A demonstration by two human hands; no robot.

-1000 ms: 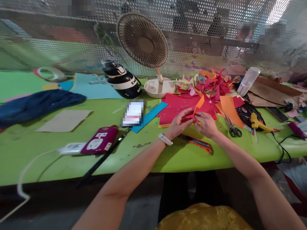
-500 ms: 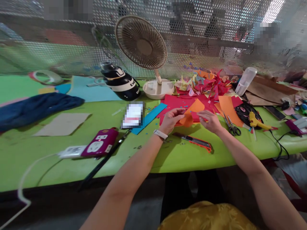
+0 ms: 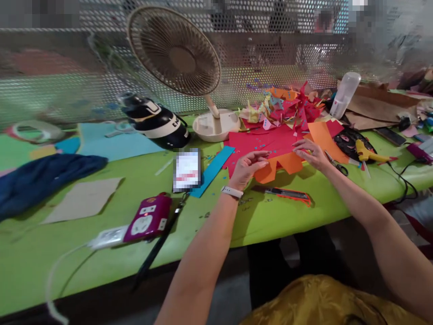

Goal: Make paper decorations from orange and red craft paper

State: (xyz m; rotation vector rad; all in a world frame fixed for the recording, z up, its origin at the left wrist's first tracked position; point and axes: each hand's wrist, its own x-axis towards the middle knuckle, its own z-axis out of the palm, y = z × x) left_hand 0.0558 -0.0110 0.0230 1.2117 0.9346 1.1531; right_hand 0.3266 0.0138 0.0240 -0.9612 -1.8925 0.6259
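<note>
A strip of orange paper with a zigzag lower edge (image 3: 265, 174) is spread out at the front edge of red sheets (image 3: 250, 142). At its left end is my left hand (image 3: 248, 169), thumb and fingers apart, the thumb at the paper's upper edge. My right hand (image 3: 310, 154) is over the right end, fingers spread and slightly bent. Whether either hand touches the paper is hard to tell. Just in front lies a utility knife with an orange-edged handle (image 3: 289, 195). A blue strip (image 3: 214, 170) is left of the red sheets.
Behind are a fan (image 3: 182, 58), black bottle (image 3: 162, 124) and pile of paper scraps (image 3: 287, 106). To the right are scissors (image 3: 338, 166) and a yellow glue gun (image 3: 368, 152). A phone (image 3: 186, 169) and purple power strip (image 3: 149, 219) lie left.
The orange paper, raised and bent between my hands before, is now spread sideways and lower. My hands have moved apart, and their fingers have opened. The view has shifted and tilted.
</note>
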